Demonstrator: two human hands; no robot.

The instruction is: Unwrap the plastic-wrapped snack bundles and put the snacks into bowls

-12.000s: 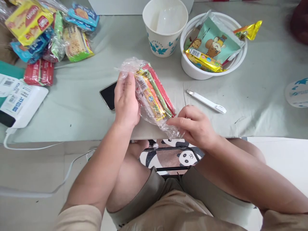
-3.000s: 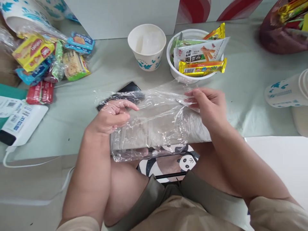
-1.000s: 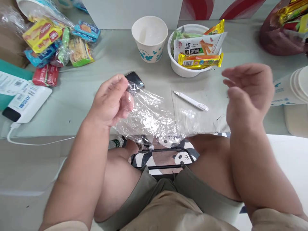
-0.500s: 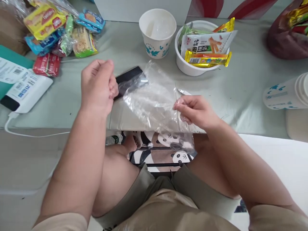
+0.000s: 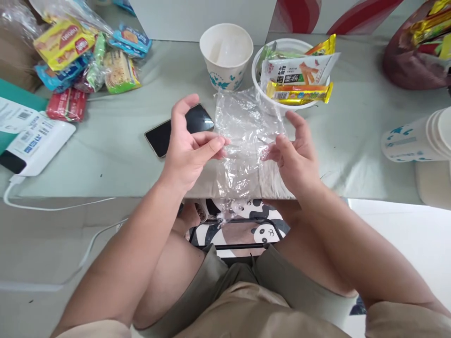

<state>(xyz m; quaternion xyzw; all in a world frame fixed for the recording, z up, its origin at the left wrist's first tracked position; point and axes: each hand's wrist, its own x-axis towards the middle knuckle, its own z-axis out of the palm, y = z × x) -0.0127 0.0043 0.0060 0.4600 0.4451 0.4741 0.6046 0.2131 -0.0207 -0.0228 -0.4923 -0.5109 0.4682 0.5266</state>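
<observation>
A crumpled clear plastic bag (image 5: pixel 239 173) is stretched between my two hands above the table's front edge. My left hand (image 5: pixel 192 150) pinches its left side between thumb and fingers, the index finger raised. At its right side my right hand (image 5: pixel 294 152) has a pinch on the film, with one finger lifted. The bag's upper part reaches toward a paper cup (image 5: pixel 225 56) and a white bowl (image 5: pixel 292 101) of wrapped snacks. Behind my left hand lies a black phone (image 5: pixel 158 138), partly covered by the fingers.
Wrapped snacks (image 5: pixel 65 44) are heaped at the back left, near a white power bank (image 5: pixel 45 145) with a cable (image 5: pixel 59 206). Stacked paper cups (image 5: pixel 416 136) lie on the right, below a dark red bag (image 5: pixel 401 63) of snacks. A panda-patterned surface (image 5: pixel 239 230) shows below the table edge.
My left hand has come down and right from above the phone to pinch the bag. My right hand has shifted slightly right, and the bag now hangs more upright between both hands.
</observation>
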